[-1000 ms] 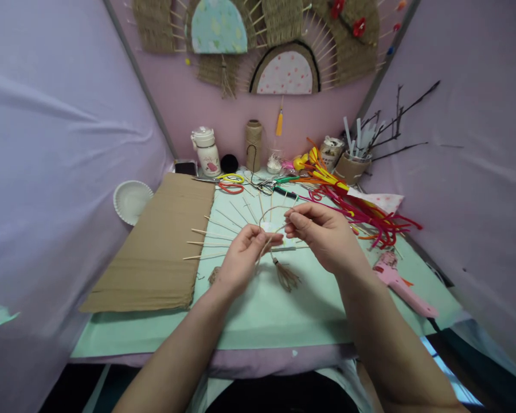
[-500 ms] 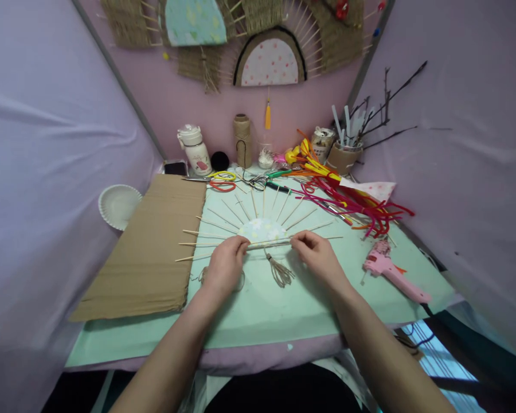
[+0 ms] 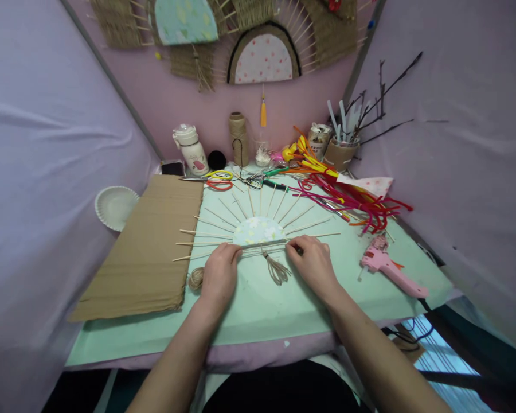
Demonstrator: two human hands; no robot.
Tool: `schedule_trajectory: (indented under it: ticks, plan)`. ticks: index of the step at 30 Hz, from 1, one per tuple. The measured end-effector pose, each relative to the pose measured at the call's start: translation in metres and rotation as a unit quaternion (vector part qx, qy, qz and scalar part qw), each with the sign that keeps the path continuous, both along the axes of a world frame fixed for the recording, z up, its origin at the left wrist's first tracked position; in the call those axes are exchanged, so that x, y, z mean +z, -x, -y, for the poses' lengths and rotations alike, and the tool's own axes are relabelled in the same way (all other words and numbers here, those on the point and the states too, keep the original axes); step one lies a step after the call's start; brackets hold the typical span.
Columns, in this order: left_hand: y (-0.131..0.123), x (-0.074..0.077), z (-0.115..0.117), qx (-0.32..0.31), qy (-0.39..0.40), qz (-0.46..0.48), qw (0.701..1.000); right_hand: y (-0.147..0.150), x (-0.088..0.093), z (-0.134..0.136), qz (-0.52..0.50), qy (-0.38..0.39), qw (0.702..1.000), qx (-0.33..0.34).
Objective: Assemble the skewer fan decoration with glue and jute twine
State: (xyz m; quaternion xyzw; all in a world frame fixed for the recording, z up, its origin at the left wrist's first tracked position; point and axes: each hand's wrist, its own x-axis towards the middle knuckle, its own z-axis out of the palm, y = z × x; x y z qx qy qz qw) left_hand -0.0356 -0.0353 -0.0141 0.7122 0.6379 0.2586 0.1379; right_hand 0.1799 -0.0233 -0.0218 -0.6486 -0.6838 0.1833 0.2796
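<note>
A half-circle of pale blue flowered fabric (image 3: pixel 259 229) lies on the table, thin wooden sticks (image 3: pixel 220 215) fanning out around it. Along its straight edge runs a length of twine (image 3: pixel 262 245), pinched near the left corner by my left hand (image 3: pixel 221 271) and near the right corner by my right hand (image 3: pixel 313 261). Both hands are closed, with fingertips close to the fabric. Between them a twine tassel (image 3: pixel 277 269) hangs toward me from the middle of the edge. Just left of my left hand is a small ball of twine (image 3: pixel 196 279), partly covered by it.
Cardboard (image 3: pixel 155 246) covers the table's left side beside a paper plate (image 3: pixel 117 207). A pink glue gun (image 3: pixel 391 269) lies at right, below bright pipe cleaners (image 3: pixel 339 198). Scissors (image 3: pixel 218 179), a bottle (image 3: pixel 191 150) and a twine spool (image 3: pixel 238 139) are at the back.
My hands have brought the twine up closer against the fabric's straight edge. The ball of twine shows more clearly beside my left hand. The whole view has shifted slightly.
</note>
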Motion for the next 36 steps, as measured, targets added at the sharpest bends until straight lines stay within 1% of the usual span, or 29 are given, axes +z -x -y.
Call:
schedule_trajectory:
  ticks: [4, 9, 11, 24, 36]
  plan:
    - [0.004, -0.003, 0.003, 0.045, 0.004, 0.023, 0.999, 0.005, 0.0, 0.0, 0.023, 0.001, 1.0, 0.003]
    - [0.006, -0.004, 0.003, 0.1, 0.011, 0.015, 0.995, 0.009, -0.001, 0.0, 0.041, -0.005, 0.999, 0.001]
    - [0.006, -0.005, 0.002, 0.113, 0.009, 0.012, 0.993, 0.01, -0.002, 0.0, 0.045, -0.008, 0.999, -0.003]
    - [0.004, -0.01, 0.002, 0.11, -0.031, 0.008, 0.993, 0.008, -0.009, -0.002, 0.063, -0.027, 0.997, -0.023]
    - [0.001, -0.015, -0.001, 0.098, -0.028, -0.064, 0.993, 0.007, -0.012, -0.003, 0.082, -0.028, 0.996, -0.034]
